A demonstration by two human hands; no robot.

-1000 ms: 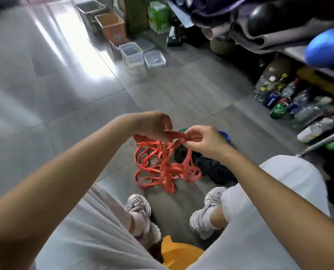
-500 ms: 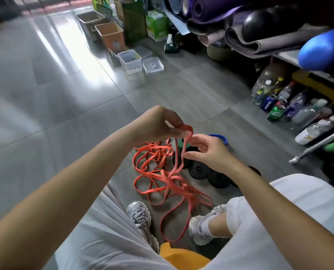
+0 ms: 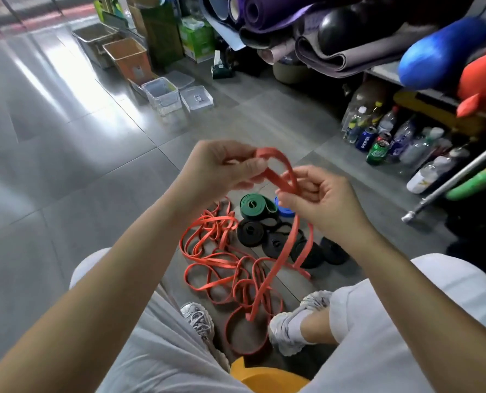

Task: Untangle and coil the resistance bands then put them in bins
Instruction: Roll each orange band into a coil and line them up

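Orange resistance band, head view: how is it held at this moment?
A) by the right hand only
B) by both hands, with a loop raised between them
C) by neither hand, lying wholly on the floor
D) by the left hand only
B: the left hand and the right hand both pinch a raised loop of the orange band, while the rest of it trails down to the floor.

Tiled floor (image 3: 66, 194) bears tangled orange bands (image 3: 213, 268), coils (image 3: 250, 232), bins (image 3: 162, 92).
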